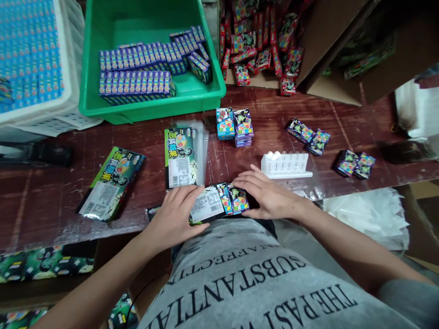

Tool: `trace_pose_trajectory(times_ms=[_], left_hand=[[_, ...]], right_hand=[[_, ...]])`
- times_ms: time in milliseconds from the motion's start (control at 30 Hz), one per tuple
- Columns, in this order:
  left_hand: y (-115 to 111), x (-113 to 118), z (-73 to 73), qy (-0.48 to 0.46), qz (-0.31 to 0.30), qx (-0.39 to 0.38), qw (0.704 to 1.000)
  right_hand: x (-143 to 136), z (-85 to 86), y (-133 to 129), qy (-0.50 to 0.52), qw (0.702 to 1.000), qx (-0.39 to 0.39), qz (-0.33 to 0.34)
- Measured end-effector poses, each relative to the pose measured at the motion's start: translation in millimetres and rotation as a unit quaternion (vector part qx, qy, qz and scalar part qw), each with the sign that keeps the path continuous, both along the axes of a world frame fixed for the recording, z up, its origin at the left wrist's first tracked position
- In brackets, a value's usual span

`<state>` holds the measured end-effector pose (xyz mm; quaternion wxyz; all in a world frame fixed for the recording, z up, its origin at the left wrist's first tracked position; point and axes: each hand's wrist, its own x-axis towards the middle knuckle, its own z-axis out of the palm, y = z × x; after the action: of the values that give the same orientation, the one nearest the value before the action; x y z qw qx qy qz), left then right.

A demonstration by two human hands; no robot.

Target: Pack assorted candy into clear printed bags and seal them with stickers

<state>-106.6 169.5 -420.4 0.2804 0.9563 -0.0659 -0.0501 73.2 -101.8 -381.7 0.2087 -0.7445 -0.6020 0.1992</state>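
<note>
Holds the printed pouch (206,205) in the left hand (181,210), with fingers along the far edge and thumb at the near edge, clamped across its width. Grips the purple character box (239,199) in the right hand (269,193), with fingertips on its far side and thumb by its near right corner. Shows the blue character box (225,198) between pouch and purple box, side by side with the latter. Seems to have the blue box partly inside the pouch mouth, though hard to tell under the glare.

Lies all this at the near edge of the dark red table (267,114), just in front of the grey shirt (240,265). Just beyond the left hand, shows a pile of flat pouches (181,157); farther left, a filled-looking pouch (111,185), set at a slant. Beyond the hands, shows a blue-topped stack (225,123) beside a purple stack (243,123). Beyond the right hand, shows a white plastic rack (286,165); farther right, two small groups of dark boxes (356,164). At the far side, shows a green bin (151,107) with rows of purple boxes, between a white basket (65,109) and a heap of red boxes (262,59)
</note>
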Motion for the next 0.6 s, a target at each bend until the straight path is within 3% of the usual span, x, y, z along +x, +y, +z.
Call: trace_pose_trajectory(times_ms=[167, 300, 600], left_hand=[[-4.4, 1.0, 10.0, -0.002, -0.013, -0.032, 0.999], [-8.2, 4.3, 15.7, -0.015, 0.014, -0.049, 0.999], [-16.7, 20.1, 8.8, -0.074, 0.038, -0.004, 0.997]], right_hand=[[15.0, 6.6, 7.8, 0.061, 0.996, 0.050, 0.028], [17.5, 13.2, 11.0, 0.028, 0.998, 0.041, 0.038], [10.8, 14.0, 16.8, -0.040, 0.998, 0.022, 0.031]])
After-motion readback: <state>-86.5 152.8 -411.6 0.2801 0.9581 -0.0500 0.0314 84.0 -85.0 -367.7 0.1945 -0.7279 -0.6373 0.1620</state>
